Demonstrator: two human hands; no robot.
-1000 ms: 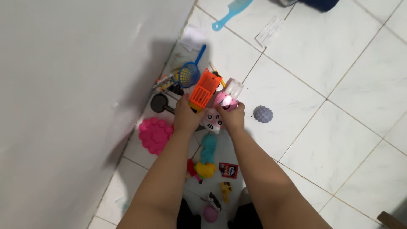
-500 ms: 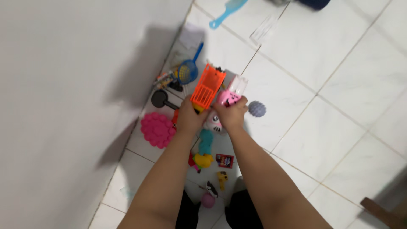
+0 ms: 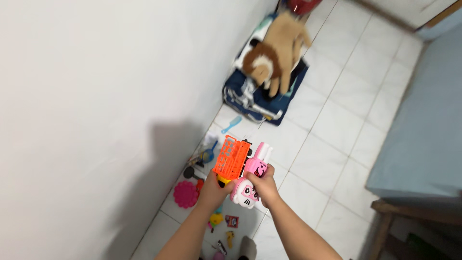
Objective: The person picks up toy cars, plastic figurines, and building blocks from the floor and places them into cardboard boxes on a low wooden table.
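Note:
My left hand point(image 3: 214, 190) grips an orange plastic toy cart point(image 3: 232, 158) by its lower end, held up over the floor. My right hand point(image 3: 263, 185) is closed on a pink toy bottle with a clear top point(image 3: 257, 161), and a pink and white cat-face toy point(image 3: 243, 193) hangs under the same hand. Both hands are close together, the cart and bottle side by side. Below them, against the wall, lie a pink flower-shaped mould point(image 3: 185, 194), a small blue net scoop point(image 3: 208, 155) and a light blue comb point(image 3: 232, 124).
A white wall point(image 3: 96, 96) runs along the left. A brown stuffed lion point(image 3: 276, 50) lies on a dark blue bag point(image 3: 250, 98) further along it. A bed with a blue sheet point(image 3: 423, 125) and wooden frame point(image 3: 414, 212) stands right. Small toys point(image 3: 216, 219) lie near my feet.
The view has swung up and away from the floor, bringing the stuffed lion and bed into sight. Both hands keep their toys, and the cat-face toy has come up off the floor.

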